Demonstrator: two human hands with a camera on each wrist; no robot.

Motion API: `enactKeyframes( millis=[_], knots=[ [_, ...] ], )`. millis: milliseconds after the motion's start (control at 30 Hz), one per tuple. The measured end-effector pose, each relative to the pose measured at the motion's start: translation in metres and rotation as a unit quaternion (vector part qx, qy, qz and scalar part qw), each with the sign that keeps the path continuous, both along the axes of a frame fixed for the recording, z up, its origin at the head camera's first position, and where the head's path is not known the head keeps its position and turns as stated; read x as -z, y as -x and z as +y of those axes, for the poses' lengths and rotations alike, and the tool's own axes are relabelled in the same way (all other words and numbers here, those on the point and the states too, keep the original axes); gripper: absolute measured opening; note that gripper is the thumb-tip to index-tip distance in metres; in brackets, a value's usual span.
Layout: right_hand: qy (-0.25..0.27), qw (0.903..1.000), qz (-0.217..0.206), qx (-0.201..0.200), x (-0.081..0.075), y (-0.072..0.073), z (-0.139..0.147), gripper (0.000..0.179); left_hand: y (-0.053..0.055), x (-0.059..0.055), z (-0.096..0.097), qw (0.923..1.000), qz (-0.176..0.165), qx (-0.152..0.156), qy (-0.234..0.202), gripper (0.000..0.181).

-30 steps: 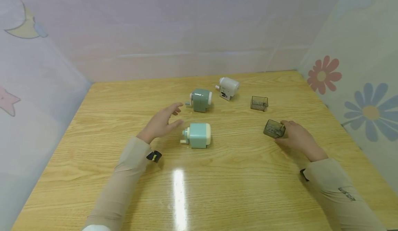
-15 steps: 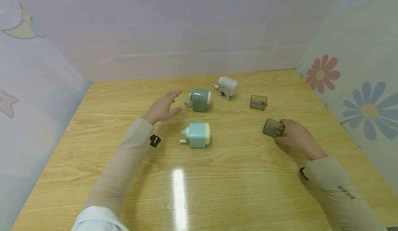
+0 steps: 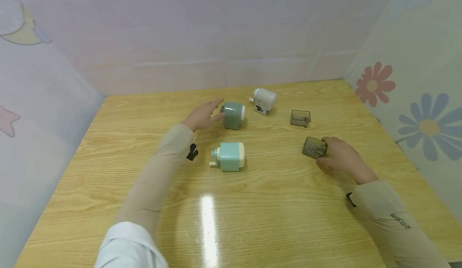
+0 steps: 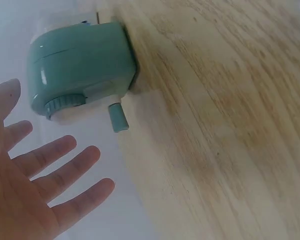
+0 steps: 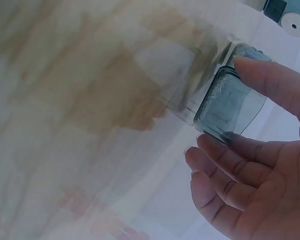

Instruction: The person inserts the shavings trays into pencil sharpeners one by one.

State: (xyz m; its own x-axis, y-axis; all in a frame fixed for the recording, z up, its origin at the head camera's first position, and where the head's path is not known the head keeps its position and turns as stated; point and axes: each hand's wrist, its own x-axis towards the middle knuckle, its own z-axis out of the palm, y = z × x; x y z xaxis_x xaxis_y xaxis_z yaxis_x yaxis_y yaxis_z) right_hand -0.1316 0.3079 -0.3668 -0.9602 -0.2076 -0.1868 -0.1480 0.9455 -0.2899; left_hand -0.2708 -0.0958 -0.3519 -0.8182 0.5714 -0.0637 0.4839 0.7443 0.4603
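We see the left hand (image 3: 203,116) holding nothing, its fingers (image 4: 85,202) loosely spread just beside the crank (image 4: 118,118) of the green sharpener (image 3: 232,116); the left wrist view shows a gap. The right hand (image 3: 341,155) pinches a see-through box (image 3: 313,147); we cannot tell whether that touches the tabletop (image 3: 274,216). Over the last second the left hand has moved in, which we judge puts the green sharpener within grasp. The blue sharpener (image 3: 229,157) stands nearer us, the white sharpener (image 3: 265,98) beyond, and a second box (image 3: 300,118) to its right.

3 sharpeners (image 3: 234,115) and 2 bins (image 3: 313,148) flank a passable gap.
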Motion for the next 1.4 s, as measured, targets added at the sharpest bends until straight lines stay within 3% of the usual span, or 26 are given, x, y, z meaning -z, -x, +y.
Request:
enactKeyframes(
  millis=[233, 400, 900, 1167, 1400],
  knots=[
    [0.003, 0.9999, 0.007, -0.012, 0.001, 0.003, -0.007, 0.073, 0.008, -0.001, 0.010, 0.9985, -0.016, 0.001, 0.053, 0.064],
    [0.001, 0.9999, 0.002, -0.012, 0.001, 0.005, -0.011, 0.072, 0.011, 0.000, 0.015, 0.9972, -0.005, 0.002, 0.075, 0.065],
    [0.001, 0.9998, 0.006, -0.018, 0.001, 0.013, -0.020, 0.071, 0.010, -0.008, 0.023, 0.9972, -0.008, 0.004, 0.075, 0.061],
    [-0.004, 0.9996, 0.014, -0.025, 0.002, 0.018, -0.025, 0.072, 0.014, -0.006, 0.026, 0.9962, 0.002, 0.010, 0.086, 0.061],
    [-0.001, 0.9993, 0.019, -0.032, 0.001, 0.021, -0.029, 0.072, 0.012, -0.012, 0.027, 0.9962, -0.009, 0.006, 0.086, 0.062]
  ],
)
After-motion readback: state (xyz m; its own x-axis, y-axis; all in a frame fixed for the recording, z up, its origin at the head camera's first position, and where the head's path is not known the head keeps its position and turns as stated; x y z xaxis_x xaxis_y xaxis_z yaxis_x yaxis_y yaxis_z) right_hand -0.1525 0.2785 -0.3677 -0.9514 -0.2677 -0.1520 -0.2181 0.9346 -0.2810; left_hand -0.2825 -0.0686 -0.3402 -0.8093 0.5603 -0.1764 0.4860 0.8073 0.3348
